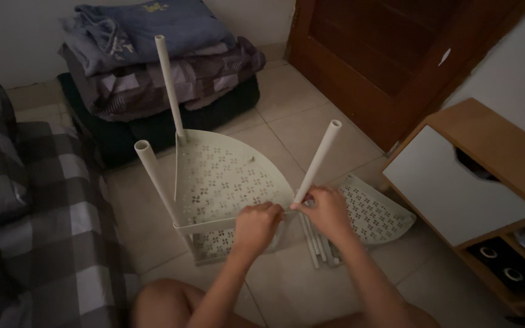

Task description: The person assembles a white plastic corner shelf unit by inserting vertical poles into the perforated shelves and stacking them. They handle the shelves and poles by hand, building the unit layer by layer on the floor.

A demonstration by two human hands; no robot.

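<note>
On the tiled floor (287, 121) the corner shelf (226, 176) stands, the left hand (256, 225) clamped on its front rim and the right hand (329, 209) closed round a white pole (317, 161), which could tilt or pop out if pushed crookedly.

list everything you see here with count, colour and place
shelf: 1, cream, perforated, floor centre, another tier below it
poles: 3, white, standing up from the shelf corners
spare shelf: 1, cream, flat on the floor right of centre
loose poles: several, white, on the floor beside the spare shelf
blankets: 1 folded stack, blue, grey-purple and dark, floor top left
sofa: 1, grey check, left
door: 1, dark brown wood, top right
cabinet: 1, wood with white front, right
floor: beige tiles
left hand: on the shelf's front rim
right hand: gripping the base of the right pole
</note>
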